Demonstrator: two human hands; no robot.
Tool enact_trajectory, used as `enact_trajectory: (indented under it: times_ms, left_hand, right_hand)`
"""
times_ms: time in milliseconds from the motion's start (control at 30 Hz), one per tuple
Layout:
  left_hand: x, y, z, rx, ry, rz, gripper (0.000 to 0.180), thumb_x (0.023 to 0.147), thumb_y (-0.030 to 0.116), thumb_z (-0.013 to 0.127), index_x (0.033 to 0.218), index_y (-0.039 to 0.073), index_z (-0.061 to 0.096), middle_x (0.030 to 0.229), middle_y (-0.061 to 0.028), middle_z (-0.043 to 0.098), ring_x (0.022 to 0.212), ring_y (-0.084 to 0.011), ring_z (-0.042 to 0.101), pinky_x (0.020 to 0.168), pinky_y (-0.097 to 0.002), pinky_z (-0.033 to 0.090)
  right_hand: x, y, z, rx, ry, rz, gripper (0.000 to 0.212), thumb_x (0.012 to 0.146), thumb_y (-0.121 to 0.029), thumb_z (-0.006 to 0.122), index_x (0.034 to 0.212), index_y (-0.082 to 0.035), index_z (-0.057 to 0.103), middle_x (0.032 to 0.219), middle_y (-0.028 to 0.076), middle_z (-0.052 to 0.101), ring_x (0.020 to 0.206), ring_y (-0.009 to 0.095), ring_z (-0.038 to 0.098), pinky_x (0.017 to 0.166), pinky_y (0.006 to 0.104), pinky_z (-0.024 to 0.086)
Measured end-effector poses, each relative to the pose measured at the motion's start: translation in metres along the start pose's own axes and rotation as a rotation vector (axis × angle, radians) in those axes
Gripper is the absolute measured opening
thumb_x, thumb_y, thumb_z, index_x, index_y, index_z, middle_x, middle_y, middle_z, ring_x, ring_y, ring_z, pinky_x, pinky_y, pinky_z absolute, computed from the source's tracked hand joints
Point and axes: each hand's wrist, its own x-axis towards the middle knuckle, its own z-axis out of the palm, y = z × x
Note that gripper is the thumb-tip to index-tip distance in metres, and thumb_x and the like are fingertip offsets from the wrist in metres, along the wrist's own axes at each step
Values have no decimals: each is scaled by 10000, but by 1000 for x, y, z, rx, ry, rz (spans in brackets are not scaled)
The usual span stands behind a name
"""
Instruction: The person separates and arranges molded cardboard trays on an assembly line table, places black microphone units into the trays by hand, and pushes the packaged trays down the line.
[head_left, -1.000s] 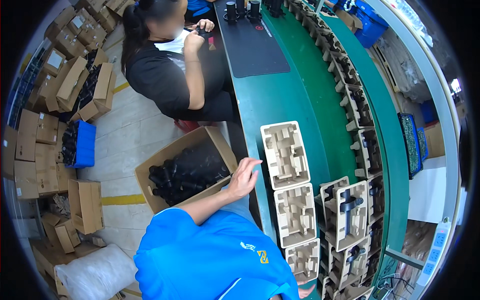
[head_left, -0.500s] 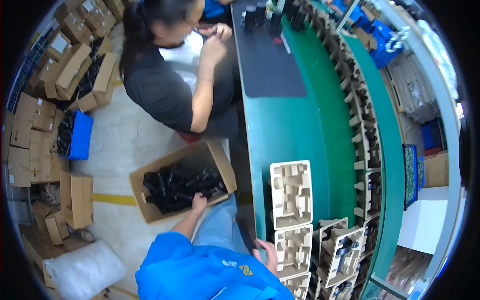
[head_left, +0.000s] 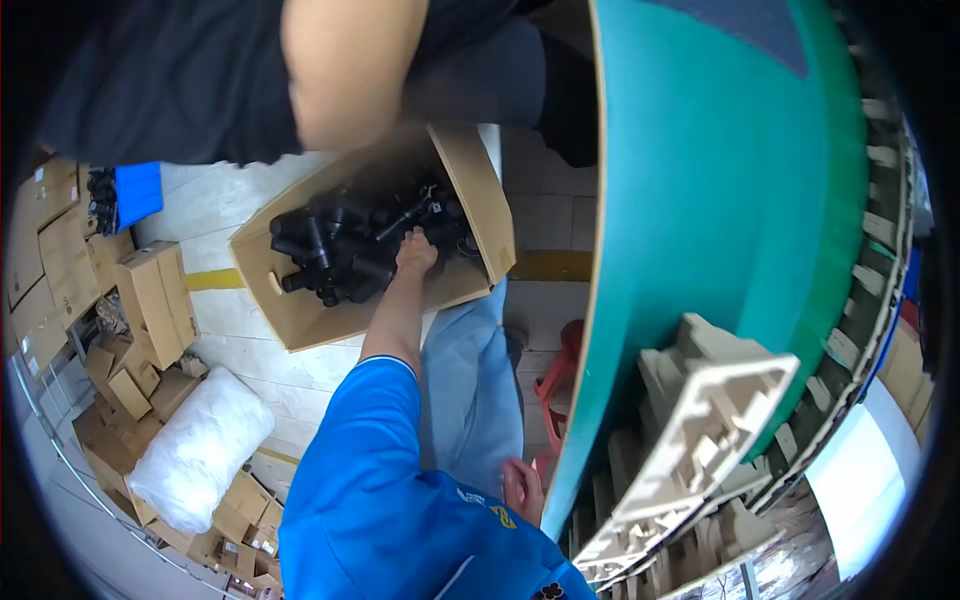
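Observation:
My left hand (head_left: 416,252) reaches into an open cardboard box (head_left: 472,200) holding many black tube-shaped parts (head_left: 318,240). Its fingers are curled down on one of these parts; the fingertips are partly hidden among the pile. My right hand (head_left: 522,490) hangs by the edge of the green table (head_left: 690,200), loosely curled with the fingers a little apart and nothing visible in it. Beyond that edge, beige moulded-pulp trays (head_left: 715,410) stand close to the right hand, tilted in this view.
A co-worker's bare arm (head_left: 350,70) and black sleeve cross above the box's far side. Under the table edge is a red stool (head_left: 558,385). To the left lie a stuffed white plastic bag (head_left: 205,445), cardboard boxes (head_left: 155,305) and a blue bin (head_left: 138,190). More trays line the table's right side.
The view has swung down and closer to the box. My left hand is farther into the parts. My right hand has come away from the trays. The co-worker's arm now looms over the box.

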Motion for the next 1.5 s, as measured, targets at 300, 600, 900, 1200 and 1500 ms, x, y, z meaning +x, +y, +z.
enact_trajectory:
  times_ms: [300,600,900,1200,1500]
  left_hand:
    - [79,-36,95,495,287,-36,452,895,286,540,1331,194,463,1317,-164,413,1142,-376,489,817,-574,469]
    - [42,-107,68,-32,-119,241,1041,581,494,808,1405,11,392,1395,-236,443,1351,-389,316,1098,-495,276]
    - [-94,-66,48,-313,354,246,704,573,198,817,1174,-71,568,1089,-262,540,1035,-404,544,957,-433,424]
    - [-437,-8,-201,-1223,-406,521,571,758,121,706,1263,-12,474,1133,-124,578,949,-227,608,848,-340,504]
    - [-557,72,-203,-1016,-950,882,744,670,253,770,1273,-13,425,1057,-131,564,884,-243,618,792,-331,513]
  right_hand:
    - [2,120,9,-35,-31,60,277,913,-66,613,1187,-59,569,1024,63,660,882,128,640,740,251,492]
    - [4,58,20,159,-29,110,361,978,-266,527,1259,-40,534,1102,112,636,1021,197,605,886,306,470]
    - [-18,43,27,78,-84,-91,381,979,-266,521,1270,-19,526,1113,146,620,1087,215,583,945,335,454]
    - [-59,-92,2,113,89,-731,565,868,-262,677,1326,-25,444,1171,154,534,1086,279,563,941,371,449]
    - [-116,-129,-60,502,364,-894,784,822,-144,728,1403,36,234,1266,179,474,1186,241,482,1024,401,383]
